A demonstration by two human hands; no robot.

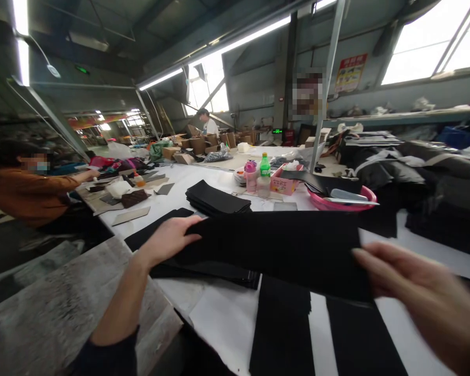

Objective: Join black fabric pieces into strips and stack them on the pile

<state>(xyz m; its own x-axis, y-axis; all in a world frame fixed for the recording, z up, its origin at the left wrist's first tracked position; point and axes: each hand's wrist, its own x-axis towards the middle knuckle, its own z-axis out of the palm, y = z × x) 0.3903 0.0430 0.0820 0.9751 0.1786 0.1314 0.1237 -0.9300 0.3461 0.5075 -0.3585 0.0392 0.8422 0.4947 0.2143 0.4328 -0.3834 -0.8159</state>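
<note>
Right hand [426,308] blurred, cut by frame edge; its grip on black fabric strip [278,250] unclear.

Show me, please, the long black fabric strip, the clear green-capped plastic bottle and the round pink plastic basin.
Long black fabric strip [282,245], head view: its middle.
Clear green-capped plastic bottle [264,175], head view: its label.
Round pink plastic basin [337,206], head view: front wall.

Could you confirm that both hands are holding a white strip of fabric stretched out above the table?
Not quite: the strip of fabric is black, not white. The head view shows the left hand and the right hand holding it stretched out above the table.
</note>
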